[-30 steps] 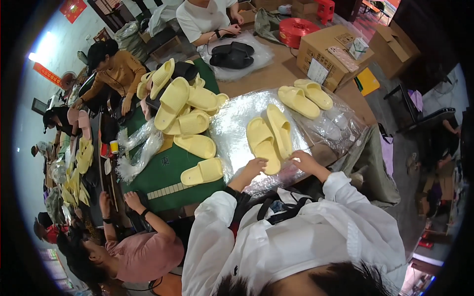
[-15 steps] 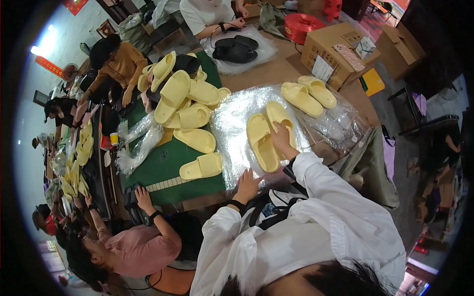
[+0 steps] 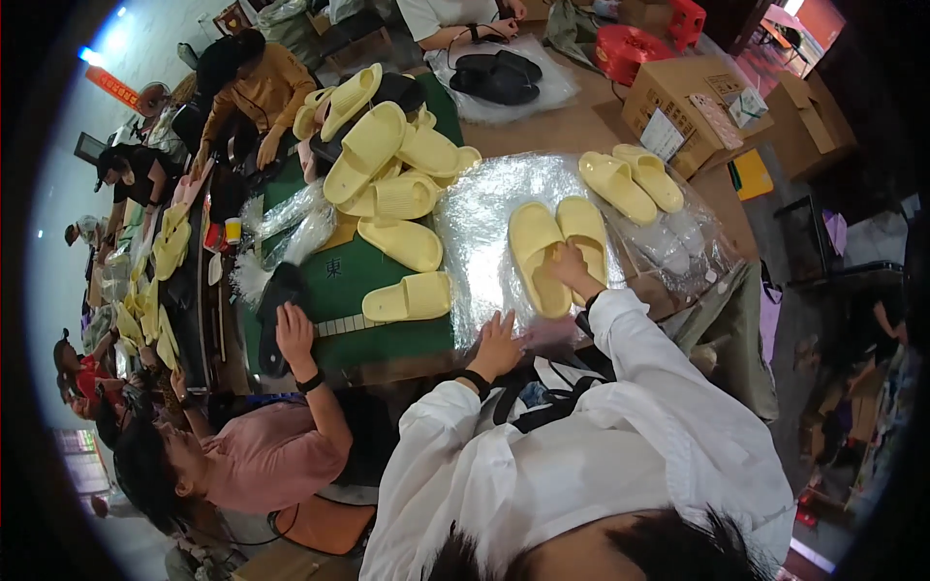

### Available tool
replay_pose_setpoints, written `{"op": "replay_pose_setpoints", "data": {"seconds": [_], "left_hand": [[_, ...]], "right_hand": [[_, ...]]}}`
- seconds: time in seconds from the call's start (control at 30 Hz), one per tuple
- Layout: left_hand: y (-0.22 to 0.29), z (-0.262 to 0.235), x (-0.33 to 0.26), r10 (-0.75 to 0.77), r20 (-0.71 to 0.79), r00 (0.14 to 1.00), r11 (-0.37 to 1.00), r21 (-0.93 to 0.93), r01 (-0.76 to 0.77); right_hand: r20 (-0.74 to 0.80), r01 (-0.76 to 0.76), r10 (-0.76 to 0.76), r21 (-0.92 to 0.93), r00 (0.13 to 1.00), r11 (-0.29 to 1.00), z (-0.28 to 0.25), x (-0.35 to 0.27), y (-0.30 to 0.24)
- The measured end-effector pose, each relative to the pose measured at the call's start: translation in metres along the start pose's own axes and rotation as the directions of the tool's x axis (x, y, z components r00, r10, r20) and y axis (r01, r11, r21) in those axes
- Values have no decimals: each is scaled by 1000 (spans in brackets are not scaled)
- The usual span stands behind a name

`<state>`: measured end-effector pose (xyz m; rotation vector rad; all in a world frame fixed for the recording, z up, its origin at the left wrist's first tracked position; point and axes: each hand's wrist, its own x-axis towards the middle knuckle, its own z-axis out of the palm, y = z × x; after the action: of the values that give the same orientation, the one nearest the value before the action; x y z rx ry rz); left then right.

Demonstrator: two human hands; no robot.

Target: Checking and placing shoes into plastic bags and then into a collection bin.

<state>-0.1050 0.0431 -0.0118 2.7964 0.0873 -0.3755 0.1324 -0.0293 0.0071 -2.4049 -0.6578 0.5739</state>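
Note:
A pair of pale yellow slippers lies side by side on a clear plastic sheet [image 3: 473, 232]. My right hand [image 3: 575, 271] reaches over the right yellow slipper [image 3: 587, 230], fingers bent at its inner edge and seemingly gripping it. Close against it is the left yellow slipper [image 3: 536, 254], which I am not visibly holding. My left hand [image 3: 497, 347] rests at the sheet's near edge, fingers stretched out and nothing in them. Farther right, another yellow pair [image 3: 620, 186] sits on crumpled plastic wrap.
To the left, a pile of yellow slippers [image 3: 373, 160] stands on a green mat [image 3: 339, 269]. A co-worker's hand [image 3: 294, 334] touches a dark slipper [image 3: 279, 300]. Across the table lie black slippers [image 3: 496, 77] on plastic. A cardboard box [image 3: 668, 107] and red tape roll [image 3: 632, 53] stand at the back right.
The view has shifted, so the table appears farther right. The right yellow slipper now lies more evenly beside its mate. A co-worker's dark slipper has moved farther onto the green mat.

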Motion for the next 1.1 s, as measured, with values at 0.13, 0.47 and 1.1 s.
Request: {"op": "replay_pose_setpoints", "data": {"seconds": [0.13, 0.47, 1.1], "left_hand": [[4, -11, 7, 36, -43, 998, 999, -30, -37], [-18, -27, 39, 41, -272, 961, 996, -63, -61], [-60, -42, 76, -51, -419, 906, 948, -307, -89]], "right_hand": [[-175, 123, -102, 114, 979, 986, -24, -2, 10], [171, -68, -103, 769, 980, 636, -121, -94, 24], [472, -241, -118, 630, 874, 738, -108, -176, 8]]}}
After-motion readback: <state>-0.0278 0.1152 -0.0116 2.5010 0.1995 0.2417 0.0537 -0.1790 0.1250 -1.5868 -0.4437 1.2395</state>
